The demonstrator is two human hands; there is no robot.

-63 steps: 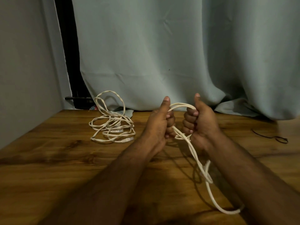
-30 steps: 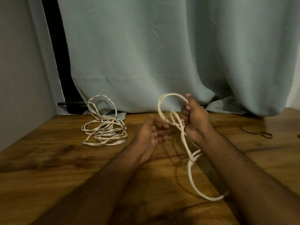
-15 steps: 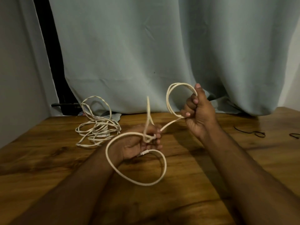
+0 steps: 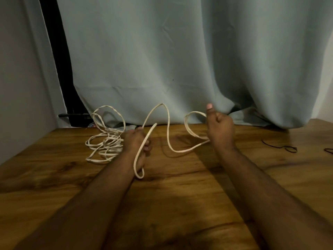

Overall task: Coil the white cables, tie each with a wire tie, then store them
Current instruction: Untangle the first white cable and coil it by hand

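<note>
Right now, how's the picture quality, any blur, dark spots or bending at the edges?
Head view: dim, warm light; the forearms throw soft shadows on the brown wooden table. The thin white cable held between the hands is slightly motion-blurred, as are the left hand and right hand. Wide-angle bending curves the dark gap beside the grey curtain. No glare.
</note>
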